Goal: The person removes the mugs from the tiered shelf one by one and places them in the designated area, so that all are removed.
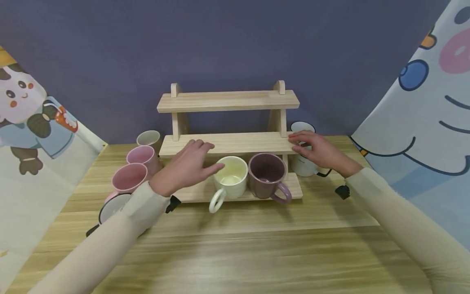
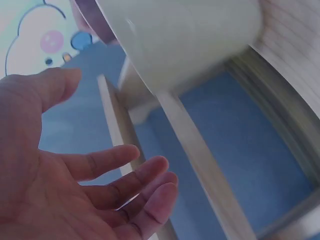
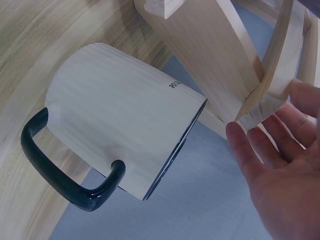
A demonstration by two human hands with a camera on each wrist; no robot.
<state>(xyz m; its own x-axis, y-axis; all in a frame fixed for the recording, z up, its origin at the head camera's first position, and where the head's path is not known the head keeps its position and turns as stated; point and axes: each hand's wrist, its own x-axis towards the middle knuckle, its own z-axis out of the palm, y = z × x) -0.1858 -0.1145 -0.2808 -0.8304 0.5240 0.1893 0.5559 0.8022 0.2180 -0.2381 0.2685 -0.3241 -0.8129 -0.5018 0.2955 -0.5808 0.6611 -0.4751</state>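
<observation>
The left hand (image 1: pixel 187 165) hovers with fingers loosely spread, the cream mug (image 1: pixel 231 177) just beyond its fingertips. The right hand (image 1: pixel 318 152), fingers relaxed, seems to touch the wooden rack (image 1: pixel 227 143) at its middle shelf's end, with a white mug (image 3: pixel 125 132) just below its fingers.

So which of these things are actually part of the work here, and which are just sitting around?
In hand:
left hand, open, by the cream mug
right hand, open, fingertips at the wooden rack's middle-shelf end
purple mug, beside the cream one on the bottom shelf
white mug with dark handle, under the right hand

Lying about:
pink mugs left of the rack
cartoon cloths
</observation>
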